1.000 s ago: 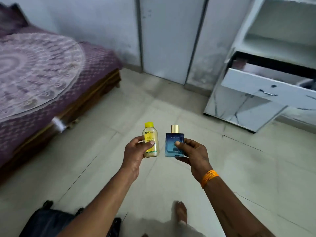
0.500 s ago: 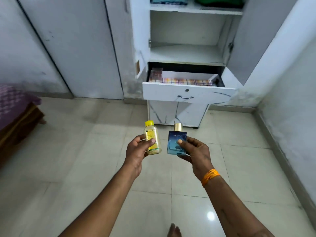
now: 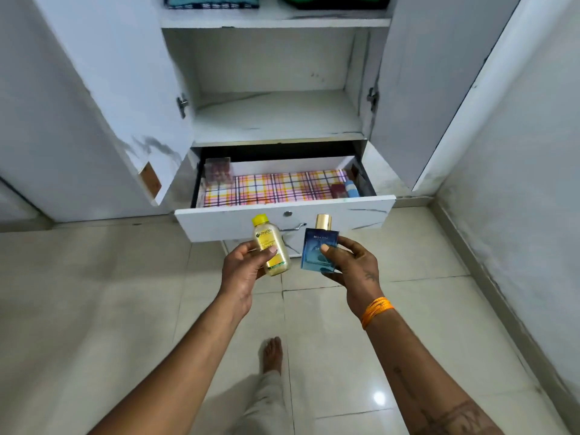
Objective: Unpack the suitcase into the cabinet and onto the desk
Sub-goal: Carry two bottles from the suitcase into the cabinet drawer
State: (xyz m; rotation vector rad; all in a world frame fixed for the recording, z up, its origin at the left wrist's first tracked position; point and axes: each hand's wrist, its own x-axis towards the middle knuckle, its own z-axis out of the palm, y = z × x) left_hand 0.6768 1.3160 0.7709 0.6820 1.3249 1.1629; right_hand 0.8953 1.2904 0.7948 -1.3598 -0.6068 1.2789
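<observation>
- Approaching the white cabinet [image 3: 125, 89], now much closer than a second ago; the bed has left view.
- Left hand [image 3: 243, 268] grips a yellow-capped bottle [image 3: 271, 246]; right hand [image 3: 351, 268] pinches a blue perfume bottle [image 3: 318, 252].
- Both bottles hover just before the open drawer [image 3: 282, 218], likely their destination.
- Pale tiled floor [image 3: 94, 293]; folded clothes [image 3: 213, 1] on the shelf above.

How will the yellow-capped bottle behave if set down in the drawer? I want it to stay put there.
The yellow-capped bottle looks tall, narrow and rounded, so it may tip, then roll. Its clear plastic body seems light and unlikely to break. The checked liner in the drawer might add some grip.
</observation>
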